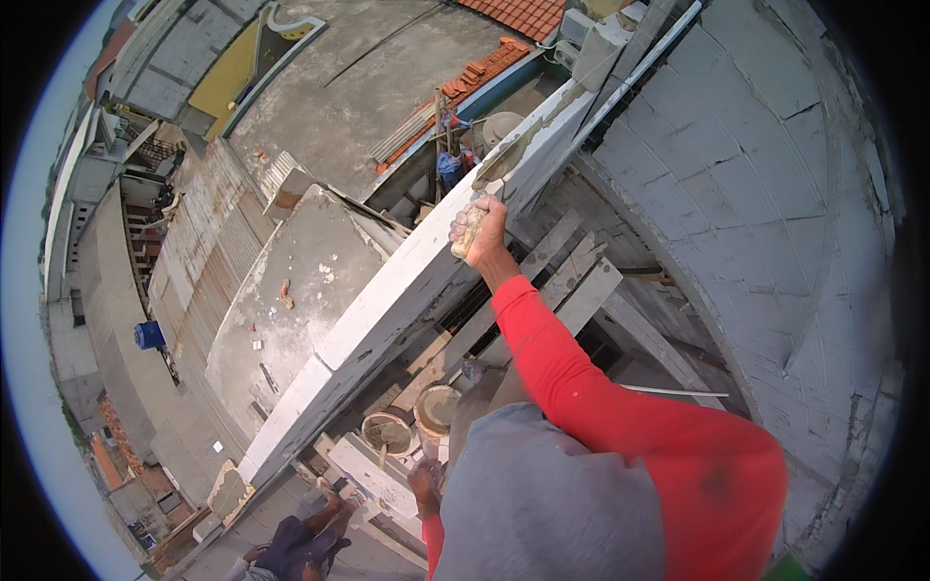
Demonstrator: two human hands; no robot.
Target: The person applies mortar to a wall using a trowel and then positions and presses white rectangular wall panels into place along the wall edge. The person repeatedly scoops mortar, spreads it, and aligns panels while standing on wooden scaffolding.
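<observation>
Right hand, arm in a red sleeve, reaches up and out to the top of a wall of light grey blocks. Fingers closed around a pale, mortar-caked lump or small tool; too smeared to name more exactly. It sits in the fist, pressed against the wall's top face. The wall's long axis runs diagonally from lower left to upper right, and the hand rests roughly midway along it. A wet grey mortar patch lies just beyond the fingers, up the wall toward its far end, so the smear lies ahead of the hand along that axis. Left hand is low, well below the wall, near two round buckets on the scaffold planks; its fingers look curled, but whether it holds anything I cannot tell. Right hand is plainly the nearer to the mortar. Rooftops lie far below the wall.
</observation>
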